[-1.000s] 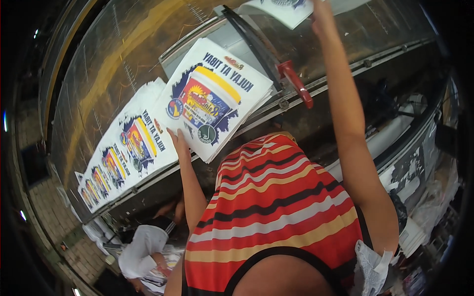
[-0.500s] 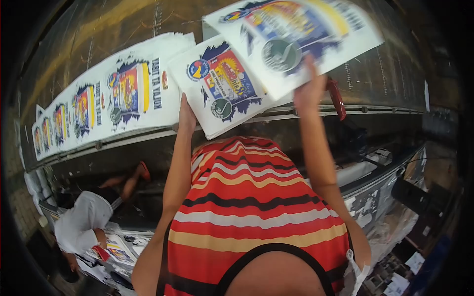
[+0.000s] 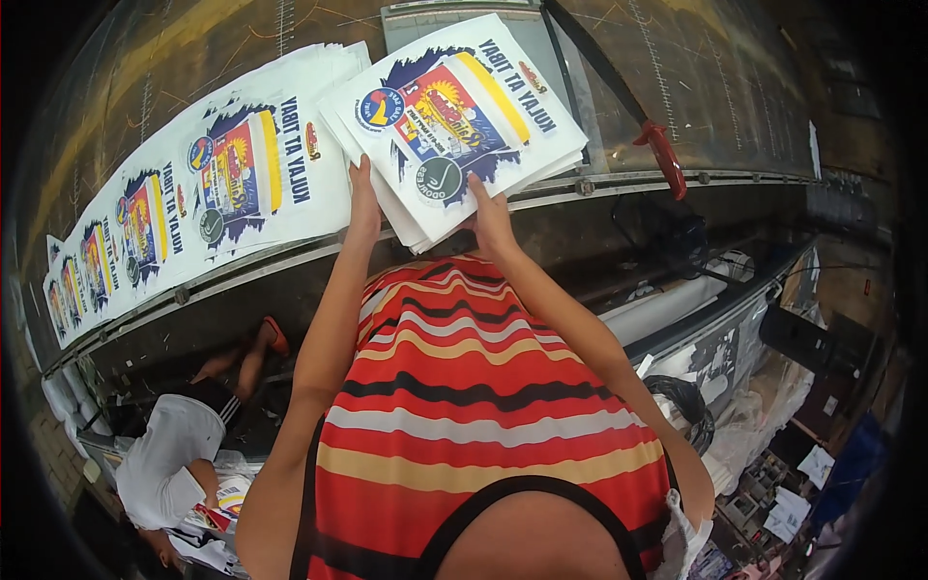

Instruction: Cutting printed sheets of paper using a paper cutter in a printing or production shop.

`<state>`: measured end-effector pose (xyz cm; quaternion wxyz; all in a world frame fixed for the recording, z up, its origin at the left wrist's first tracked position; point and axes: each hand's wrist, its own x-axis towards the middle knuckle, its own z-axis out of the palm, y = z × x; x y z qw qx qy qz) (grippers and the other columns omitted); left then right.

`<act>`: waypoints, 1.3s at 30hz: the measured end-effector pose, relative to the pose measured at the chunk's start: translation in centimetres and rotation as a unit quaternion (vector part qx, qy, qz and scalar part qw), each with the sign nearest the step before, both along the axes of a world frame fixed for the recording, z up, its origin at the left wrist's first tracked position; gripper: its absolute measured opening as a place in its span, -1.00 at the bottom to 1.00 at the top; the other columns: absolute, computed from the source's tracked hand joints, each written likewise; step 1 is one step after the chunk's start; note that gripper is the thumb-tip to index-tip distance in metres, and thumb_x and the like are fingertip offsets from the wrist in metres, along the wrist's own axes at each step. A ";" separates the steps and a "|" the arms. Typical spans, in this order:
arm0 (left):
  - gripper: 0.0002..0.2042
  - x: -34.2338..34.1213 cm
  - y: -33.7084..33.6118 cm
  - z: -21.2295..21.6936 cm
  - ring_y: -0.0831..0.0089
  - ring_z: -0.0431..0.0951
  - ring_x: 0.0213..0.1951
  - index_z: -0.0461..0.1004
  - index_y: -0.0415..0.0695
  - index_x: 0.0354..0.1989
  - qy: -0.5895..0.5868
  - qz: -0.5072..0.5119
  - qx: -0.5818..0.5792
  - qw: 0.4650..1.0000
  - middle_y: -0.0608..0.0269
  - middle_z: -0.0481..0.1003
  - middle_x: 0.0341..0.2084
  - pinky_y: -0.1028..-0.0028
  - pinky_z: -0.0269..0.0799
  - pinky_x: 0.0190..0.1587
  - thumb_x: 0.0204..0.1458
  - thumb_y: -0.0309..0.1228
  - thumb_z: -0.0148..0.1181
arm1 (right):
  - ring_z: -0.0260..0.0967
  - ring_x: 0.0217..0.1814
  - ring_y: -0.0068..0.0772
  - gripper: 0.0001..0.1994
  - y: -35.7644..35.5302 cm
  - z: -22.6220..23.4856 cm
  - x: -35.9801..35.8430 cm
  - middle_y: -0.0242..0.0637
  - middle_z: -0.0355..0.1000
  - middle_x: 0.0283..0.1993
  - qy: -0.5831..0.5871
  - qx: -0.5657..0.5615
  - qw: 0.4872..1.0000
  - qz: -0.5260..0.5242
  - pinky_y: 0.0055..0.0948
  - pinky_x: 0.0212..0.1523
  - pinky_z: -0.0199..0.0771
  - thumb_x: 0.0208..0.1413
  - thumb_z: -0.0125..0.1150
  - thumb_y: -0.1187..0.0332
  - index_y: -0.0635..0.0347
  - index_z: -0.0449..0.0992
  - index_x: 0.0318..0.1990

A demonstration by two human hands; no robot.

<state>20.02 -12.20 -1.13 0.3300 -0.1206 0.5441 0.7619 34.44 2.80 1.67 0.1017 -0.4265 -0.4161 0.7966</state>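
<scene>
Both my hands hold a stack of printed white bags (image 3: 454,121) with a colourful blue, yellow and red design, resting on the cutting table (image 3: 735,106). My left hand (image 3: 363,198) grips the stack's near left edge. My right hand (image 3: 490,211) grips its near edge by the round dark emblem. A row of the same printed bags (image 3: 184,208) lies overlapped along the table to the left. A long cutter arm with a red handle (image 3: 659,155) lies just right of the stack.
Below the table's metal front rail (image 3: 290,261), another person in a white shirt (image 3: 169,454) crouches on the floor at the lower left among printed sheets. White rolls (image 3: 677,300), a dark bag and cluttered packages sit at the lower right.
My right hand brought the top bags down onto the stack in front of me; both hands now grip its near edge. The view shifted so the bag row lies further left.
</scene>
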 end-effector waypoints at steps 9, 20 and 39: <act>-0.29 0.3 0.5 -0.5 0.21 0.22 0.37 -0.04 -0.27 0.46 0.108 0.015 -0.119 0.987 -0.02 0.16 0.38 0.27 0.10 0.40 0.27 -0.19 0.10 | 0.34 -0.72 -0.53 -0.48 6.3 5.1 3.2 -0.30 0.46 -0.63 -0.150 0.086 0.890 0.422 -0.52 -0.68 0.28 0.26 0.19 -0.10 0.23 0.56 -0.47; -0.25 2.7 2.2 0.4 0.17 0.20 0.36 -0.19 -0.28 0.50 0.109 0.087 -0.142 0.980 -0.13 0.13 0.38 0.32 0.06 0.38 0.26 -0.37 0.10 | 0.31 0.18 0.27 -0.48 22.9 -1.6 -3.3 0.16 0.39 0.12 -0.244 0.679 0.660 0.211 0.01 0.21 0.32 0.21 0.21 0.01 0.29 0.51 0.10; -0.24 -2.6 -9.4 5.8 0.36 0.51 0.13 0.07 -0.26 0.45 -0.052 -0.164 -0.027 0.985 0.07 0.41 0.21 0.33 0.48 0.16 0.10 -0.44 0.32 | 0.47 0.09 -0.31 -0.44 20.0 -1.6 3.5 -0.17 0.47 0.19 -0.034 -0.073 0.971 0.225 -0.36 0.13 0.43 0.34 0.03 -0.02 0.33 0.46 0.20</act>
